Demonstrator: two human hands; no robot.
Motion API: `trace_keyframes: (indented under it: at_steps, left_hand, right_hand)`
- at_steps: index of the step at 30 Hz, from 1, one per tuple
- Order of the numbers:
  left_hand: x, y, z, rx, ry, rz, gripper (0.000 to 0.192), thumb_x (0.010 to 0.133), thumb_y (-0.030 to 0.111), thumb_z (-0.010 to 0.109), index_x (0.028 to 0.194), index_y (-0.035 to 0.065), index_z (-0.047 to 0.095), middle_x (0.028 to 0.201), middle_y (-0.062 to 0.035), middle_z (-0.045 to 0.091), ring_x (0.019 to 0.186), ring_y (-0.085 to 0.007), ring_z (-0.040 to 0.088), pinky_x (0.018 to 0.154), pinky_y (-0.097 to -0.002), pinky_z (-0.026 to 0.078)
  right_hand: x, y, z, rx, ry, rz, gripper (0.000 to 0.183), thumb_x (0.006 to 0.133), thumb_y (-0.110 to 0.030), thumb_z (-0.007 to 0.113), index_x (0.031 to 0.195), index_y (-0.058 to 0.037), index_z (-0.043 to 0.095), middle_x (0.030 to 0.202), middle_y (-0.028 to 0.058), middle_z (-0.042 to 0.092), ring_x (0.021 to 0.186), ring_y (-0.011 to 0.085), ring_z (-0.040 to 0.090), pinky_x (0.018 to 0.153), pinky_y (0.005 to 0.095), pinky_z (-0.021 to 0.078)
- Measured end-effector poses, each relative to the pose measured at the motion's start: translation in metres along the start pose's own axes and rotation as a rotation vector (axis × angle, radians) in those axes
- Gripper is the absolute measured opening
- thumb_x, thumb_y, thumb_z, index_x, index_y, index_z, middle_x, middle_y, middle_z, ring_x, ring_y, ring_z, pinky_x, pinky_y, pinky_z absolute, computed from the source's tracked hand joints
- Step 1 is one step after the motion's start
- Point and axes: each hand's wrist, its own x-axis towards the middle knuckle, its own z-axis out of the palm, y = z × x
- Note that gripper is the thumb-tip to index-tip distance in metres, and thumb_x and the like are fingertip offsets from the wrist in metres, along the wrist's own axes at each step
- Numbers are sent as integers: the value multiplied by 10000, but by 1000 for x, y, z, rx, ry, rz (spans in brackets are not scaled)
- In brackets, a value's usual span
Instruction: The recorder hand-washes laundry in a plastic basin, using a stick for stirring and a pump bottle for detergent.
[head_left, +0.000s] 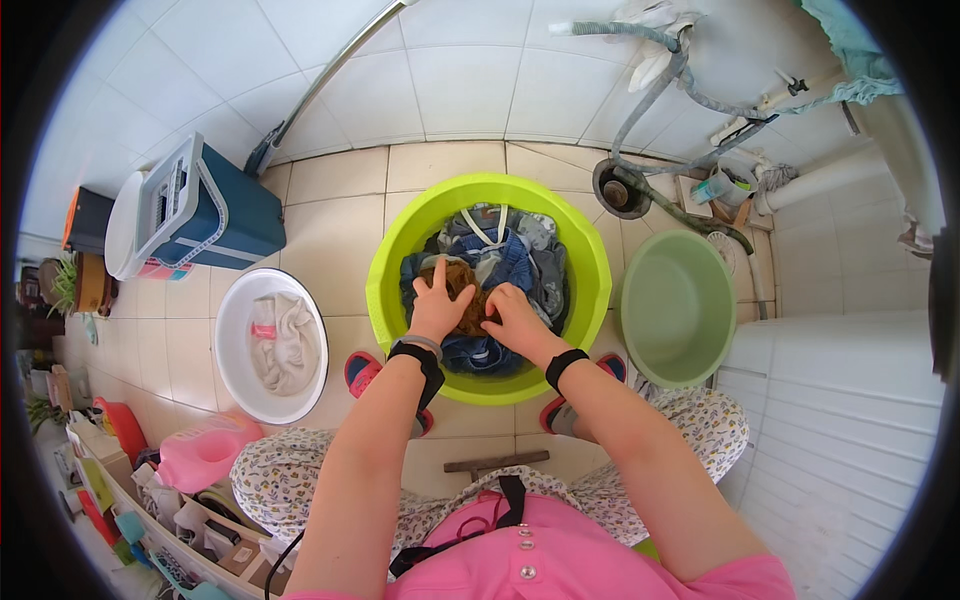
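Note:
A lime-green plastic tub (583, 330) stands on the floor before me, filled with wet-looking clothes. Among them are a dark blue garment (480, 352), grey patterned fabric (551, 259) and a white drawstring (482, 232). A brown piece of cloth (466, 281) lies on top near the middle. My left hand (437, 306) rests on its left side, thumb and fingers spread. At the cloth's right edge, my right hand (517, 316) pinches a bit of it between curled fingers. Some fingertips are partly hidden in the fabric.
A white enamel basin (229, 345) with pale cloth stands left; a pale green basin (679, 307) stands right. Behind are a blue bucket (244, 210), a floor drain (619, 193) and a grey hose (637, 112). A pink jug (206, 450) lies near my left knee.

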Motion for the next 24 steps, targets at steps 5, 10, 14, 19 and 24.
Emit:
trace_keyframes:
  at_steps: [5,10,14,19,24]
  left_hand:
    - [-12,-13,35,364,-180,131,577,896,448,526,1403,225,360,1476,-278,197,1244,-545,320,1001,-541,361]
    - [-10,-20,33,488,-185,90,583,892,433,544,1410,258,343,1487,-196,218,1249,-486,349,922,-532,447]
    - [13,-12,35,538,-151,53,545,915,480,506,1391,252,373,1411,-169,316,1196,-424,421,850,-503,498]
    - [52,-10,42,506,-208,-29,573,922,513,477,1369,162,398,1378,-210,343,1174,-419,460,834,-476,512]
    - [75,-15,47,499,-210,-7,599,937,489,464,1339,56,365,1357,-269,335,1069,-467,518,832,-458,505]
  right_hand:
    - [-4,3,20,-221,277,198,615,862,-239,659,1354,-78,327,1172,232,392,1007,418,459,873,458,425]
    - [6,2,54,-279,32,436,602,953,-341,486,1431,-58,255,1218,282,382,946,469,518,772,465,495]
    - [35,28,47,-288,14,411,541,957,-322,486,1368,-14,313,1132,278,429,849,406,576,689,397,528]
    - [71,53,45,-339,51,468,386,953,-317,494,1143,16,450,1074,323,511,689,368,639,559,377,548]
    - [93,65,44,-316,-1,487,354,953,-322,492,1058,16,488,916,261,607,687,338,650,543,384,544]
